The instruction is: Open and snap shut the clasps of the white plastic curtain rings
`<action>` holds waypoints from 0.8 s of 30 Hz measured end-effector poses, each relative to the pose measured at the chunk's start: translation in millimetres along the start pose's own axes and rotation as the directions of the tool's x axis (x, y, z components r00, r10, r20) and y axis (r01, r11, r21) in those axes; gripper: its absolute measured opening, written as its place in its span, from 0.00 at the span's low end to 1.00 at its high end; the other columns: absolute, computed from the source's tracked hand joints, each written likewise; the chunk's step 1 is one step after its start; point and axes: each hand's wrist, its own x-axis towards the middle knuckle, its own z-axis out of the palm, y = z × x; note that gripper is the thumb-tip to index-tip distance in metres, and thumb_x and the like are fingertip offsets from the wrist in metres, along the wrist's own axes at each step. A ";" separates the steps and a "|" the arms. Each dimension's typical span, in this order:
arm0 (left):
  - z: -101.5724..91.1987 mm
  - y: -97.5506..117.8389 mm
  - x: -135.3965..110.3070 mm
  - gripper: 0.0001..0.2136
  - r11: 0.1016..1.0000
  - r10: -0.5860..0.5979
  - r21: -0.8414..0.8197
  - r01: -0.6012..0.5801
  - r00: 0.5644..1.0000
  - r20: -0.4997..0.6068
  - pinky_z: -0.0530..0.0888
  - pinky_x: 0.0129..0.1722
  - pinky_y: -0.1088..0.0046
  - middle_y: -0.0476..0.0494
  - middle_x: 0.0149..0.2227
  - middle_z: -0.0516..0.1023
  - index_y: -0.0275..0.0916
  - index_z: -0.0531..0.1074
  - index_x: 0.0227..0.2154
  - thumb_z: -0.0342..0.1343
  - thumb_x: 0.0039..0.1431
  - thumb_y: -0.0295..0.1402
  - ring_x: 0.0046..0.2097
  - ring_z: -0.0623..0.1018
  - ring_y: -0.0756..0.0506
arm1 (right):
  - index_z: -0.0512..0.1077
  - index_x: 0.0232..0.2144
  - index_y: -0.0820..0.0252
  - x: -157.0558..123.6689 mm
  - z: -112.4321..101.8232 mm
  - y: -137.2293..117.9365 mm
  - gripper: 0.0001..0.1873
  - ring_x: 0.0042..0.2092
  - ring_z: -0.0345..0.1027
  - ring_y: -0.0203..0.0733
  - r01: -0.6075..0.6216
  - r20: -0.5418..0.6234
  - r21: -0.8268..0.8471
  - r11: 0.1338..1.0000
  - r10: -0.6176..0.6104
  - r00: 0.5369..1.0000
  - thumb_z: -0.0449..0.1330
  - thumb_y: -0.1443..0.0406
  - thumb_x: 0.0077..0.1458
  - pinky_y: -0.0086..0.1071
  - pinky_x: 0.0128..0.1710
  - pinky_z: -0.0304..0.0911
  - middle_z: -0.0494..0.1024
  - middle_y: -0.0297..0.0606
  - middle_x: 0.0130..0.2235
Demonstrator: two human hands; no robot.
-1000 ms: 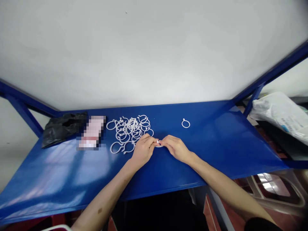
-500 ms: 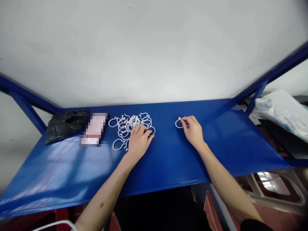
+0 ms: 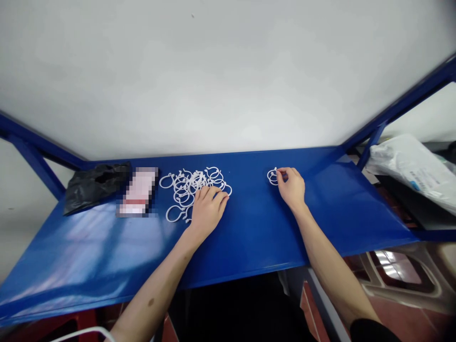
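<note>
Several white plastic curtain rings, each open at one spot with small knobs at the ends, lie in a loose pile on the blue table. My left hand is over the right side of that pile, thumb and fingertips closed on the edge of one curtain ring. Further right, my right hand pinches a white curtain ring between thumb and forefinger. That ring overlaps a second one, and the fingers partly cover both.
Left of the pile are a blurred-out flat pink and white item and a black plastic bag. A grey-white wall rises behind the blue table. At far right sits a clear plastic package; blue frame bars flank the table.
My right hand has shifted slightly right and away from me with its ring, and two overlapping rings now show there. My left hand has barely moved at the pile's edge.
</note>
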 end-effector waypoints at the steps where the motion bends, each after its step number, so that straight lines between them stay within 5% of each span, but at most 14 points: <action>1: -0.3 0.8 0.4 0.05 1.000 0.009 -0.006 -0.009 1.000 -0.012 0.65 0.41 0.63 0.44 0.37 0.78 0.40 0.77 0.36 0.57 0.66 0.32 0.40 0.71 0.42 | 0.75 0.36 0.58 1.6 2.4 2.6 0.13 0.37 0.70 0.45 0.004 -0.006 -0.011 1.000 -0.004 1.000 0.54 0.59 0.65 0.39 0.41 0.64 0.78 0.43 0.36; 7: -3.3 4.1 3.2 0.01 0.996 0.043 -0.066 -0.052 0.991 -0.125 0.66 0.41 0.64 0.45 0.37 0.79 0.40 0.76 0.37 0.60 0.63 0.30 0.40 0.72 0.44 | 0.77 0.35 0.59 3.2 9.6 10.6 0.13 0.40 0.67 0.50 0.020 -0.008 -0.053 0.998 -0.021 1.000 0.55 0.59 0.63 0.45 0.45 0.64 0.78 0.46 0.37; 12: -5.6 5.3 3.8 0.03 0.987 0.101 -0.112 -0.120 0.981 -0.164 0.68 0.42 0.65 0.46 0.36 0.79 0.40 0.76 0.38 0.61 0.62 0.28 0.40 0.73 0.45 | 0.77 0.40 0.59 -7.2 0.7 -8.7 0.13 0.45 0.67 0.53 0.128 -0.065 -0.034 0.991 -0.130 0.989 0.56 0.59 0.64 0.48 0.49 0.65 0.76 0.47 0.42; 16: -4.3 8.1 2.0 0.05 0.977 0.155 -0.122 -0.173 0.977 -0.144 0.68 0.42 0.65 0.46 0.36 0.79 0.40 0.76 0.40 0.61 0.62 0.27 0.40 0.73 0.45 | 0.75 0.44 0.56 -25.6 -4.0 -39.9 0.11 0.40 0.71 0.44 0.242 0.086 0.261 0.934 -0.272 0.958 0.56 0.59 0.66 0.44 0.47 0.68 0.77 0.42 0.42; 20: -0.7 14.5 -0.3 0.04 0.970 0.209 -0.104 -0.221 0.971 -0.117 0.68 0.42 0.64 0.46 0.37 0.79 0.40 0.76 0.39 0.60 0.63 0.28 0.40 0.73 0.44 | 0.71 0.52 0.54 -50.3 -1.7 -69.5 0.13 0.36 0.74 0.38 0.173 0.322 0.571 0.803 -0.413 0.852 0.57 0.59 0.67 0.35 0.41 0.72 0.78 0.36 0.40; 24: 3.2 20.7 -1.9 0.03 0.962 0.226 -0.137 -0.235 0.971 -0.079 0.69 0.43 0.64 0.46 0.37 0.79 0.41 0.75 0.39 0.59 0.64 0.29 0.41 0.74 0.45 | 0.72 0.50 0.54 -62.9 3.9 -80.3 0.11 0.35 0.76 0.36 0.177 0.224 0.614 0.769 -0.385 0.895 0.57 0.63 0.66 0.31 0.38 0.72 0.80 0.32 0.35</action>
